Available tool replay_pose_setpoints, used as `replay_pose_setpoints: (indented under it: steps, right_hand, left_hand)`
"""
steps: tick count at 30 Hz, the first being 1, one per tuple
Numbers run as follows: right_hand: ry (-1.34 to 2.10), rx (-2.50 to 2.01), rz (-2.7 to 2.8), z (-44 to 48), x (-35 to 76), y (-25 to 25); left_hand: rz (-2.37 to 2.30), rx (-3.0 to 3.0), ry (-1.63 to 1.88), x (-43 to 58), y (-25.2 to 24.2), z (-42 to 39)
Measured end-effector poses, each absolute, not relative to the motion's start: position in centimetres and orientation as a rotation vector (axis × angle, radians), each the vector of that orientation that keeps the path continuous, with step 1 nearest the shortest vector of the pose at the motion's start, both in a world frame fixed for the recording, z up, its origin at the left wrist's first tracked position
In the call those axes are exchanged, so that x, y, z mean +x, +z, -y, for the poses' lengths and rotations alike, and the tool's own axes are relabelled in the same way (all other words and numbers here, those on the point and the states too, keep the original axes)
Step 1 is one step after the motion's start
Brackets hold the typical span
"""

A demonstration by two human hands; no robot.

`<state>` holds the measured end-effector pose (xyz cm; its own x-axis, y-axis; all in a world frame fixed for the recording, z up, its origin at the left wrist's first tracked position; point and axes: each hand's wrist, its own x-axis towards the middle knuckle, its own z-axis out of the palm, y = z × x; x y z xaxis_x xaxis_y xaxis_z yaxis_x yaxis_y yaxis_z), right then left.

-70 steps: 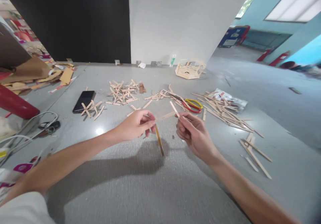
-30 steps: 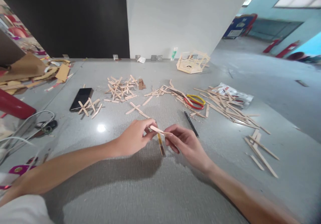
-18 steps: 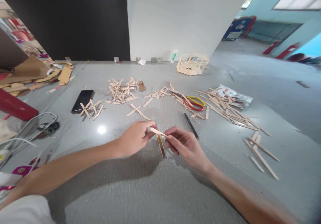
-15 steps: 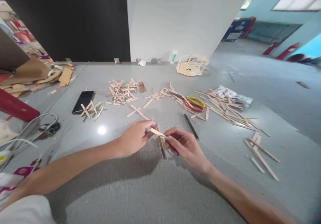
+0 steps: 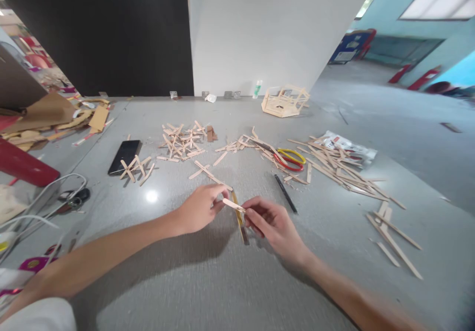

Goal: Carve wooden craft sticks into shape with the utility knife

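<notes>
My right hand [image 5: 272,224] pinches a short pale craft stick [image 5: 233,205] between thumb and fingers, its free end pointing left. Close to that end, my left hand [image 5: 204,206] has its fingers curved, with a gap showing between thumb and forefinger; whether they touch the stick is unclear. Under both hands lies a narrow yellow-brown strip [image 5: 240,224] with a dark near end. Just beyond my left fingertips, crossed craft sticks [image 5: 203,168] rest on the grey table. A black pen [image 5: 285,194] lies beyond my right hand.
Stick piles [image 5: 181,140] spread across the table's middle. Scissors [image 5: 289,159] with red and yellow handles lie among loose sticks [image 5: 341,167]. A phone [image 5: 125,157] is at left, a stick frame [image 5: 285,102] and glue tube [image 5: 257,89] at the back. Keys [image 5: 74,198] and cables sit far left.
The view has tilted slightly, so the table's contents appear a little lower. Both hands keep nearly the same pose, and the craft stick stays in my right fingers.
</notes>
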<state>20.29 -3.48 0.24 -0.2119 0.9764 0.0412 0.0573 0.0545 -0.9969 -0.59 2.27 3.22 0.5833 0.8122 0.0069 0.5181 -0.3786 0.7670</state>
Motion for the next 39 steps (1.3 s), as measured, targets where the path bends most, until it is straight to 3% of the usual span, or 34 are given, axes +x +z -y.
replay_pose_setpoints:
  steps: [16, 23, 29, 39]
  right_hand:
    - [0.837, -1.210, 1.757, 4.7, 21.4, -1.9]
    - [0.932, -1.237, 1.686, 3.8, 21.6, -2.2]
    - [1.365, -1.091, 1.275, 3.2, 21.4, -1.7]
    - [1.101, -1.081, 1.362, 3.6, 20.7, -0.2]
  left_hand:
    - [-1.008, 2.130, 0.337, -0.8, 0.5, -1.7]
    - [-1.029, 2.222, 0.403, -0.5, 0.0, -2.1]
    - [-1.046, 2.333, 0.458, -1.1, -0.1, -2.4]
    - [-1.445, 2.501, 0.449, -1.2, 0.1, -10.7]
